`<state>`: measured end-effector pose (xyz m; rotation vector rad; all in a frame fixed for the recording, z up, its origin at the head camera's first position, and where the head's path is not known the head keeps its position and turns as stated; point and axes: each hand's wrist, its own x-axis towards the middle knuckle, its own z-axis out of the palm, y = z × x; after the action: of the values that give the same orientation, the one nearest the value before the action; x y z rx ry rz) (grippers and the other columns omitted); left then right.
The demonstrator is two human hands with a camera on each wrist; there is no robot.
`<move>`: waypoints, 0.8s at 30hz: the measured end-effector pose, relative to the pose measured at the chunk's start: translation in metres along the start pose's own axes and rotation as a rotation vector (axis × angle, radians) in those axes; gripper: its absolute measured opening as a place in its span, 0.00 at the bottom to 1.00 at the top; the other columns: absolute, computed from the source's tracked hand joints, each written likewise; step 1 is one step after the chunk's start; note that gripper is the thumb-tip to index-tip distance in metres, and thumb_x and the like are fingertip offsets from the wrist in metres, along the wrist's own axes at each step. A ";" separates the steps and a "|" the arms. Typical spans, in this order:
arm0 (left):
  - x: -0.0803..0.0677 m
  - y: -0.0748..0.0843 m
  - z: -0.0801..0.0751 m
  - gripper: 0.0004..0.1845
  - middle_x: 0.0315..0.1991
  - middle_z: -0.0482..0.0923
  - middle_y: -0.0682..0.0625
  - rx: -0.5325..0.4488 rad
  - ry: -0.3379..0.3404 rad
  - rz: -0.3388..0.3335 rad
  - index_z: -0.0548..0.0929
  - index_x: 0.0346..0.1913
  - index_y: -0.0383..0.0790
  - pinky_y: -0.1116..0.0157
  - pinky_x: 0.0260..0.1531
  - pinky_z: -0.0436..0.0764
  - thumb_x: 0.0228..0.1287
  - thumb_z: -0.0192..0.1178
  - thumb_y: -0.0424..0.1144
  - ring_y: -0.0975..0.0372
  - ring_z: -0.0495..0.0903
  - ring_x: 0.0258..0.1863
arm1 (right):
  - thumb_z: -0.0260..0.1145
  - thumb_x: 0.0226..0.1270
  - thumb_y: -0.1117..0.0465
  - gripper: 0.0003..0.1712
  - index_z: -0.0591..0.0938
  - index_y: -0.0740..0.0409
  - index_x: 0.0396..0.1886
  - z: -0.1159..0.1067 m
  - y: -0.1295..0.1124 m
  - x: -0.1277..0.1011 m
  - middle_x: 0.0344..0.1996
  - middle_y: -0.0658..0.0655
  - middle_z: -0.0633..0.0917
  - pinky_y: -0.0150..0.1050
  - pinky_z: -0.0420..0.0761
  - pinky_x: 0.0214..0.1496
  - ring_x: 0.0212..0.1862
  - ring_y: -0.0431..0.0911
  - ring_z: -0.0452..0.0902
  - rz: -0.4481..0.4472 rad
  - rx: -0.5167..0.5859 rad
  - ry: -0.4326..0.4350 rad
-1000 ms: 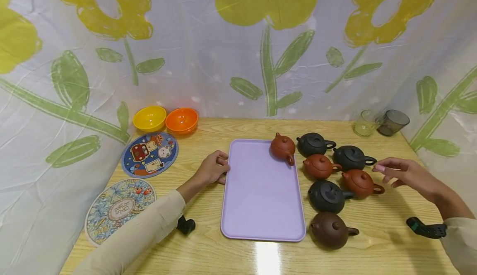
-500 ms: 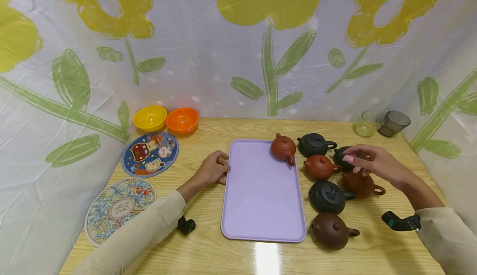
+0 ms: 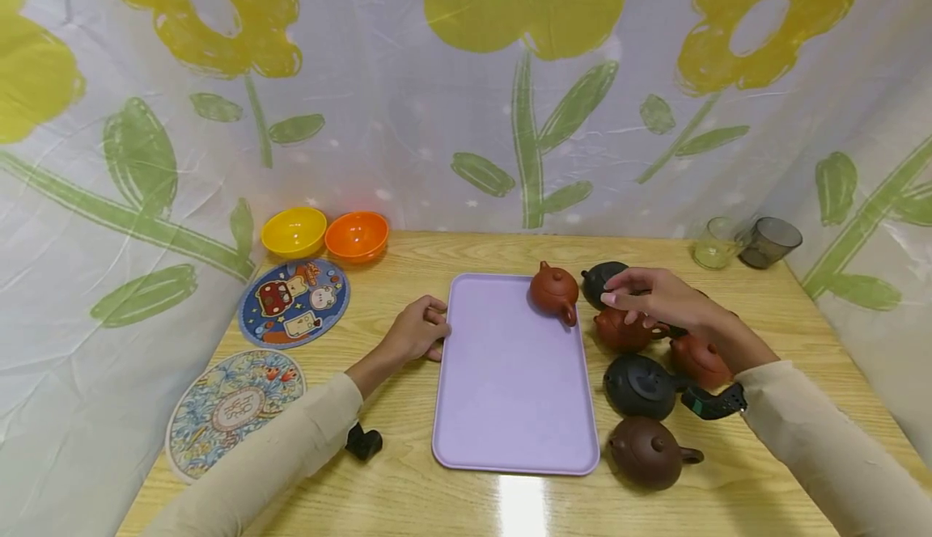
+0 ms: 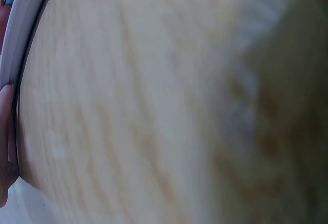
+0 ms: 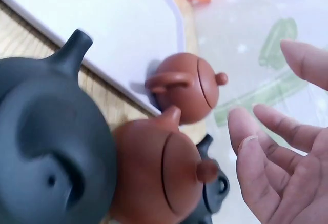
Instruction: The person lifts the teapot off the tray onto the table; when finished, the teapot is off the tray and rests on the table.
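left hand: we see it resting on the desk, loosely curled fingers touching the left rim of the lilac tray; grip pinching nothing.
right hand: hovering over the black teapot at the back, grip spread, holding nothing.
red teapot: on the tray's far right corner.
other teapots: on the desk right of the tray.

Black teapot: small, round, lidded, upright on table near far edge, just right of purple tray's far right corner, partly hidden behind fingers.
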<state>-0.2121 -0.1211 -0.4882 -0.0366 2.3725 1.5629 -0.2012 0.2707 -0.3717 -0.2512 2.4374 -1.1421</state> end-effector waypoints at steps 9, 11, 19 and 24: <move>-0.001 0.000 0.000 0.20 0.42 0.77 0.43 -0.008 0.004 0.002 0.76 0.59 0.37 0.62 0.21 0.89 0.64 0.63 0.29 0.60 0.80 0.31 | 0.65 0.70 0.42 0.40 0.68 0.63 0.71 0.010 -0.005 0.031 0.61 0.66 0.77 0.41 0.87 0.43 0.43 0.49 0.84 0.070 -0.026 -0.070; 0.000 0.000 0.000 0.20 0.42 0.77 0.43 -0.011 0.002 0.002 0.75 0.59 0.37 0.62 0.21 0.89 0.64 0.63 0.29 0.60 0.81 0.32 | 0.65 0.69 0.41 0.43 0.66 0.63 0.72 0.012 -0.006 0.036 0.63 0.67 0.76 0.42 0.87 0.45 0.44 0.49 0.84 0.088 -0.025 -0.079; 0.000 0.000 0.000 0.20 0.42 0.77 0.43 -0.008 0.005 0.001 0.76 0.58 0.37 0.62 0.21 0.89 0.64 0.63 0.29 0.60 0.80 0.32 | 0.66 0.68 0.40 0.54 0.53 0.67 0.78 0.020 -0.012 0.053 0.67 0.71 0.72 0.46 0.88 0.50 0.53 0.58 0.82 0.134 -0.016 -0.149; 0.000 0.000 -0.001 0.20 0.42 0.77 0.43 -0.017 0.004 -0.004 0.76 0.58 0.37 0.61 0.21 0.89 0.64 0.63 0.29 0.59 0.80 0.32 | 0.68 0.66 0.40 0.58 0.50 0.67 0.79 0.026 -0.012 0.061 0.68 0.72 0.70 0.43 0.88 0.49 0.53 0.56 0.81 0.179 -0.018 -0.149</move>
<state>-0.2118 -0.1220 -0.4880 -0.0479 2.3606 1.5833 -0.2438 0.2243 -0.3965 -0.1156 2.2891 -0.9887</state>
